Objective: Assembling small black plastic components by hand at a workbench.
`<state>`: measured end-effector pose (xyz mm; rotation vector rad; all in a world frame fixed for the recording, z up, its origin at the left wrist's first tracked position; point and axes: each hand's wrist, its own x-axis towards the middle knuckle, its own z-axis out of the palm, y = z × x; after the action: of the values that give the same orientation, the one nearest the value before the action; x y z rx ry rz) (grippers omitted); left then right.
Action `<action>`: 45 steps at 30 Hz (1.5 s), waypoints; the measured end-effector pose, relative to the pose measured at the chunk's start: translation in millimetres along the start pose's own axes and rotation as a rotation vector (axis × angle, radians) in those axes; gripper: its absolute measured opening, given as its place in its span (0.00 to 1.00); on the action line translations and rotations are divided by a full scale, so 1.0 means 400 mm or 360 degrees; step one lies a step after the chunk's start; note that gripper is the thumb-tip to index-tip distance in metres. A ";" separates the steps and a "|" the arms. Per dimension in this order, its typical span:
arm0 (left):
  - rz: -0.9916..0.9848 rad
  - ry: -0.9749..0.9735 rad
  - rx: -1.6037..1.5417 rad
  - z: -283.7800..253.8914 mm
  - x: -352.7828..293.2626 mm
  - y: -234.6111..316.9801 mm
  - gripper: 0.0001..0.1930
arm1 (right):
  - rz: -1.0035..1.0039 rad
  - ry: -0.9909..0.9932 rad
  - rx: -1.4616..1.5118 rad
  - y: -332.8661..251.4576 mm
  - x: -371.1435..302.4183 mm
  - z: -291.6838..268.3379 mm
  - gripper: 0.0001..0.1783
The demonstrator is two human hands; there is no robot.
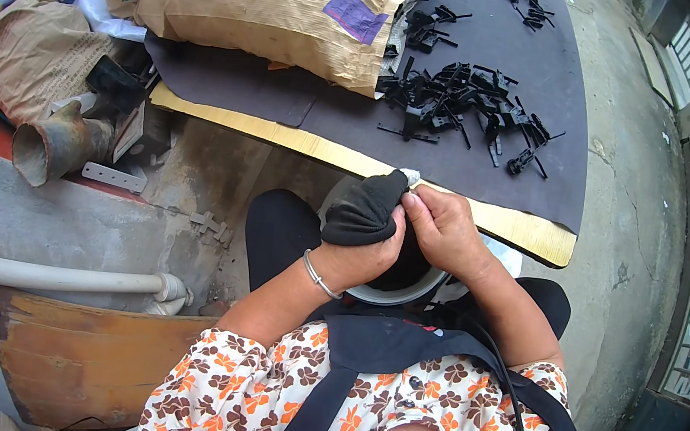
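Note:
My left hand (360, 263) is raised over a white bucket (393, 297) between my knees. Black cloth (360, 211), perhaps a glove or sleeve, covers its fingers, and a white tip (409, 175) shows at the cloth's upper end. Its bare thumb presses inward, beside my right hand (447, 231). The right thumb and fingers are pinched together at the cloth's edge, close under the white tip. Whatever lies between the two hands is too small or hidden to name. The bucket's inside looks dark.
A dark-topped table (545, 85) with a pale yellow edge stands just ahead. Many black plastic clip-like parts (456, 99) lie scattered on it, beside a large brown paper sack (267, 9). To the left are a rusty metal pipe piece (62, 145) and a white pipe (50, 272).

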<state>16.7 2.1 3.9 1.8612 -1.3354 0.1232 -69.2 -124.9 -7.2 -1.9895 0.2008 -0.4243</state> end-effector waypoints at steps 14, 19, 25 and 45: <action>-0.0104 0.0056 -0.0340 -0.006 0.003 -0.010 0.16 | 0.0030 0.0030 0.0273 0.009 0.001 0.003 0.13; -0.0760 -0.0175 -0.1403 -0.067 0.011 0.004 0.18 | 0.0116 -0.0206 -0.0142 -0.024 -0.002 -0.050 0.09; -0.0897 -0.0023 -0.1504 -0.064 0.011 -0.014 0.18 | -0.0462 0.0090 -0.0245 -0.025 0.006 -0.062 0.06; -0.0464 -0.0289 -0.0733 -0.022 -0.009 -0.024 0.11 | -0.0111 -0.0165 -0.0018 -0.009 0.019 -0.012 0.15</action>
<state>26.4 11.6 2.5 1.6686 -1.0791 -0.4762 -64.0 -129.7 -0.6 -2.0285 0.0693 -0.3640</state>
